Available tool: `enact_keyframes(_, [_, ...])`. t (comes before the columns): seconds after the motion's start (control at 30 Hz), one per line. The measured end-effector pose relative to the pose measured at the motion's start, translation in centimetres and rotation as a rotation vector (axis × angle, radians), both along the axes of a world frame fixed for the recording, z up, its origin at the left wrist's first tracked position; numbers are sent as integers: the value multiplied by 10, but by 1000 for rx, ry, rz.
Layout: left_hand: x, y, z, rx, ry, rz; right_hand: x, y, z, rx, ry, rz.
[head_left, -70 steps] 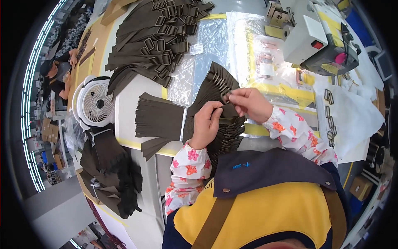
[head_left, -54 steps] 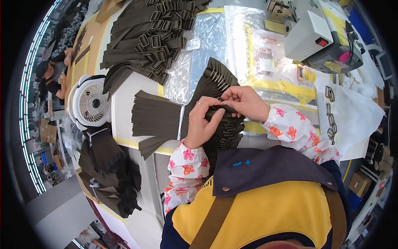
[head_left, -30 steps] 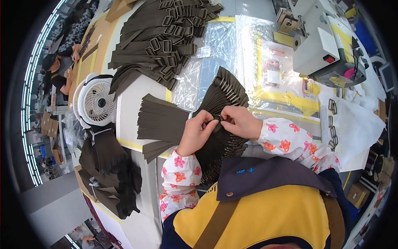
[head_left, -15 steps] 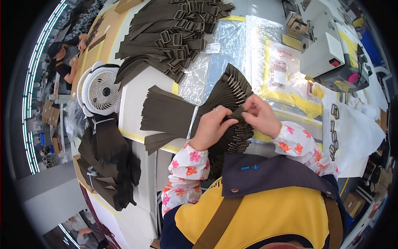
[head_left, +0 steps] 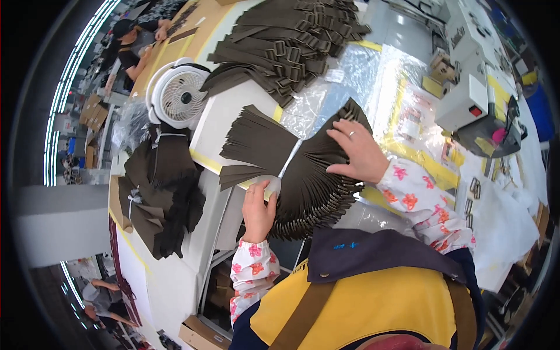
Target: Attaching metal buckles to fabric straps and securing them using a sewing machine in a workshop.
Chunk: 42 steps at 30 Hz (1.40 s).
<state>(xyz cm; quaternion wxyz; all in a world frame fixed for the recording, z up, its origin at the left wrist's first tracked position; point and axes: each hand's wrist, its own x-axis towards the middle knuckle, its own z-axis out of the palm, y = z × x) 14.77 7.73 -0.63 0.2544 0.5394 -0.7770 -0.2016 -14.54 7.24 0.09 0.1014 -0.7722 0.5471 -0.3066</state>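
A bundle of dark olive straps (head_left: 315, 169) fans out before me on the table's near edge, cinched by a white band (head_left: 290, 157). Metal buckles line its curved near edge. At its lower left, my left hand (head_left: 258, 216) is bent, with a pale end of the band at its fingertips; their exact grip is partly hidden. My right hand (head_left: 364, 153) lies over the bundle's right side, fingers and thumb spread, touching the straps.
A heap of buckled straps (head_left: 274, 46) lies at the back, beside a white fan (head_left: 181, 96). More tied dark bundles (head_left: 160, 192) rest at left. Plastic-wrapped sheets (head_left: 402, 116), a white machine (head_left: 466, 99) and loose buckles (head_left: 473, 189) are at right. Other people work at far left.
My hands have moved apart: the left down to the band's lower end, the right up onto the bundle, now spread. The strap piece between my fingers is no longer held there. The view has shifted.
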Motion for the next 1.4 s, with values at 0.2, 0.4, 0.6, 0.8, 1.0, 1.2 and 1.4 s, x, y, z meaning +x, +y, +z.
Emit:
enact_keyframes(0.2, [-3, -30, 33, -127, -661, -415, 11, -15, -44, 68, 166, 61])
enact_keyframes(0.4, [-61, -79, 49, -229, -933, -768, 12, 16, -31, 1, -7, 144])
enact_keyframes(0.6, [-77, -108, 32, -264, -953, -1017, 8, 99, -17, 3, -287, 211])
enact_keyframes(0.8, [-87, -108, 34, -91, -878, -988, 18, 157, -50, 776, -621, 640])
enact_keyframes(1.0, [-72, -110, 13, -137, -648, -984, 116, 116, -60, 1208, -942, 818])
enact_keyframes(1.2, [-83, -119, 5, -227, -425, -1126, 173, 79, -49, 1242, -1615, 347])
enact_keyframes(1.4, [-58, -118, 19, -246, -363, -1127, 201, 45, -37, 835, -1830, -104])
